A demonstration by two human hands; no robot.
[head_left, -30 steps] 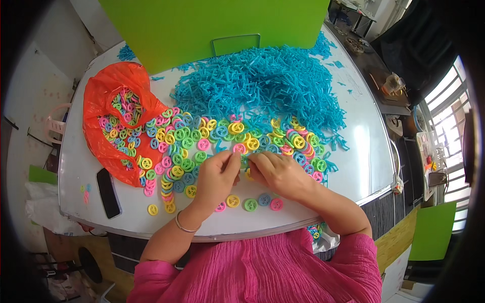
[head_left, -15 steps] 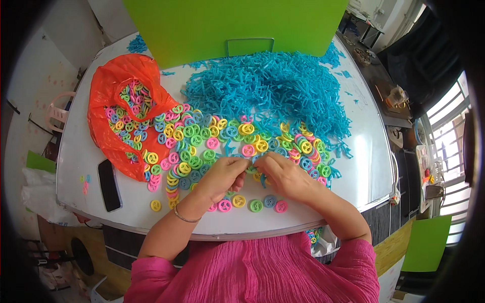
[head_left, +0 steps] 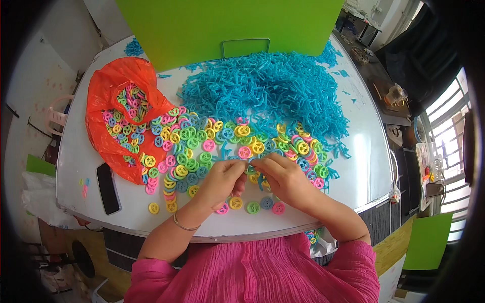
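My left hand (head_left: 221, 180) and my right hand (head_left: 283, 178) meet fingertip to fingertip over the white table (head_left: 353, 151), pinching a small blue plastic piece (head_left: 250, 169) between them. Around them lies a spread of small plastic wheels (head_left: 192, 146) in pink, yellow, green and blue. A row of three wheels (head_left: 252, 206) lies just in front of my hands, near the table's edge. Behind the wheels sits a big heap of blue plastic pieces (head_left: 262, 96).
An orange plastic bag (head_left: 108, 91) holding more wheels lies open at the left. A black phone (head_left: 107, 188) lies near the front left edge. A green board (head_left: 227, 22) stands at the back. A bin of wheels (head_left: 316, 237) shows under the table edge.
My hands have stayed together at the same spot, fingers working on the small piece. The view has tilted slightly, so the table sits a little lower in the picture.
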